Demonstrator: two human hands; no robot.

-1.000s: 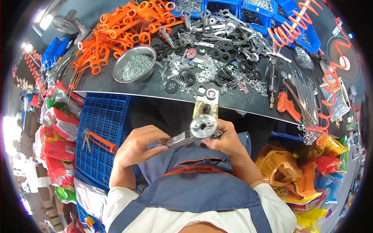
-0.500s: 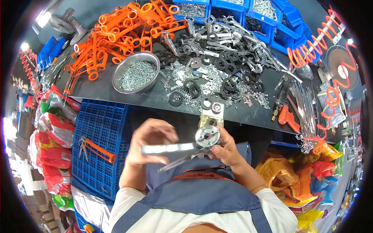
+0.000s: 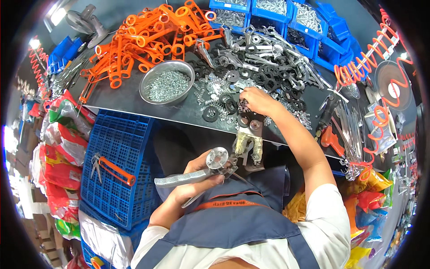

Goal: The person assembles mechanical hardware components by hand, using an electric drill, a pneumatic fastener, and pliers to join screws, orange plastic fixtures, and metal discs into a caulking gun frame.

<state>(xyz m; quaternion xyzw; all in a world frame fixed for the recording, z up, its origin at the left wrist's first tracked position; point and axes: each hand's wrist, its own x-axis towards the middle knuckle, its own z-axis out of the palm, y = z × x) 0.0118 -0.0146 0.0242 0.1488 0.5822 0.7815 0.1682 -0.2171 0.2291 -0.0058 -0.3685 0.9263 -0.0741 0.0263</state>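
Observation:
My left hand [image 3: 193, 187] is wrapped round a grey metal trigger handle [image 3: 181, 179] with a round, holed disc at its head. It holds the handle in front of my apron, the grip pointing left. My right hand [image 3: 259, 101] reaches over the table into the small loose parts, its fingers bunched and pointing down; what they pinch is hidden. Just below that hand, a metal fixture [image 3: 253, 130] with yellowish wrapped prongs sticks out from the table edge. Black toothed rings [image 3: 210, 114] lie left of the fingers.
A steel bowl [image 3: 167, 83] of small screws stands beside a heap of orange frames [image 3: 148, 38]. Metal handles [image 3: 251, 56] are piled behind, below blue bins [image 3: 268, 11]. An orange-handled power driver [image 3: 330, 136] lies at right, near thin rods. A blue crate [image 3: 117, 170] stands at left.
My right hand has left the trigger handle and moved forward to the loose parts on the table. My left hand now holds the handle alone, lower and tilted, its disc further left.

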